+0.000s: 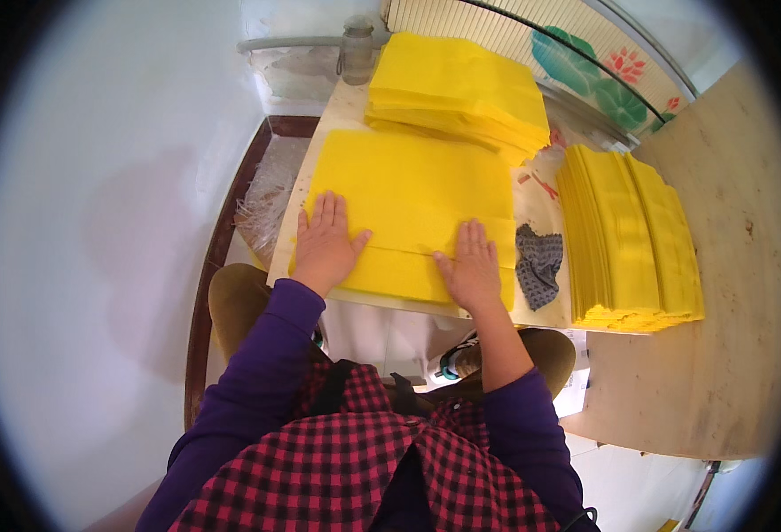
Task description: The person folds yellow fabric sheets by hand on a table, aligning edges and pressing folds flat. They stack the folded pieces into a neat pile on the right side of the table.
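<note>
A yellow felt-like sheet (408, 191) lies on the table in front of me, with a crosswise fold or edge line across its near part. My left hand (326, 248) rests flat on its left side, fingers stretched out and thumb apart. On the right side my right hand (474, 270) presses flat too, its fingers pointing away from me and its thumb spread. Neither hand grips anything. Whether the yellow piece is one folded sheet or several layers I cannot tell.
Behind the sheet sits a thick stack of yellow sheets (457, 89). Folded yellow pieces (625, 235) are piled at the right. A grey patterned cloth (539, 266) lies beside my right hand. A clear bottle (356, 51) stands at the table's far left corner, near the white wall (115, 222).
</note>
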### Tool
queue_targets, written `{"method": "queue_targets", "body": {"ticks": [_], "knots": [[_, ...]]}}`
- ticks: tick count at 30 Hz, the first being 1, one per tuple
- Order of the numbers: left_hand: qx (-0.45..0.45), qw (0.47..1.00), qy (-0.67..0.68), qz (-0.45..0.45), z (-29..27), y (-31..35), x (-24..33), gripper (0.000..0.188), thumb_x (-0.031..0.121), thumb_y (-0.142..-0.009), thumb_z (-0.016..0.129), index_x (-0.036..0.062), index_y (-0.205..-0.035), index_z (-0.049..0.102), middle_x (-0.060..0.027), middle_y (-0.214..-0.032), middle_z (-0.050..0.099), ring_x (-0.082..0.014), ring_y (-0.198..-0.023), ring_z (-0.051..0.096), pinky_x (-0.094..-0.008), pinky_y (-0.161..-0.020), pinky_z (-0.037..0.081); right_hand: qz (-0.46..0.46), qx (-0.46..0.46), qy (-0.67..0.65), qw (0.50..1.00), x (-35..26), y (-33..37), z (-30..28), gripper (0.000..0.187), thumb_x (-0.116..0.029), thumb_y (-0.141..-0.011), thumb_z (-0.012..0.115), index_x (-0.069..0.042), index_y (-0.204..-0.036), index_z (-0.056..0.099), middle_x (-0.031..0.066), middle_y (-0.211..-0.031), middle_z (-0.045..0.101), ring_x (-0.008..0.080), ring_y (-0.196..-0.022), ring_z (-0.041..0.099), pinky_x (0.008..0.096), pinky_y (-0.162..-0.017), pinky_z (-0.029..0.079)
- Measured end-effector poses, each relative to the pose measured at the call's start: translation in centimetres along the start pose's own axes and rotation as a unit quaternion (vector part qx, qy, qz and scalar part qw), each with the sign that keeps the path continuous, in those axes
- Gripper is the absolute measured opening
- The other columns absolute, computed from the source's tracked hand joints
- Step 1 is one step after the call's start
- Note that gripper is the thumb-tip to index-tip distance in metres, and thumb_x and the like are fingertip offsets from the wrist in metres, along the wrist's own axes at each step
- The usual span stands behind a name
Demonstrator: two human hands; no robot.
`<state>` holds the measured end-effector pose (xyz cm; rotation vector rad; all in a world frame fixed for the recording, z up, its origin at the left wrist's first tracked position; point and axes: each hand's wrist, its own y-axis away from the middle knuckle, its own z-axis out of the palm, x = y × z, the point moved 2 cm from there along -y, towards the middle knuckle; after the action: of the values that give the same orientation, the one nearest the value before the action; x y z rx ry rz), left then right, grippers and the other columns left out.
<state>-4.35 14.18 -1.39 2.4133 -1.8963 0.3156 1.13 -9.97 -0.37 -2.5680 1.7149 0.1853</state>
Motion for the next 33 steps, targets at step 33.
{"method": "queue_targets", "body": {"ticks": [33], "knots": [[0.006, 0.999, 0.044, 0.015, -0.7, 0.9, -4.5, 0.062, 0.038, -0.095, 0.045, 0.0021, -0.144, 0.034, -0.0146, -0.154, 0.028, -0.0253, -0.144, 0.021, -0.0476, -0.116, 0.014, 0.058, 0.033, -0.052, 0.996, 6.0, 3.9, -0.7, 0.070, -0.045, -0.096, 0.045, 0.002, -0.145, 0.028, 0.0198, -0.154, 0.024, 0.0322, -0.145, 0.017, 0.0466, -0.116, 0.012]]}}
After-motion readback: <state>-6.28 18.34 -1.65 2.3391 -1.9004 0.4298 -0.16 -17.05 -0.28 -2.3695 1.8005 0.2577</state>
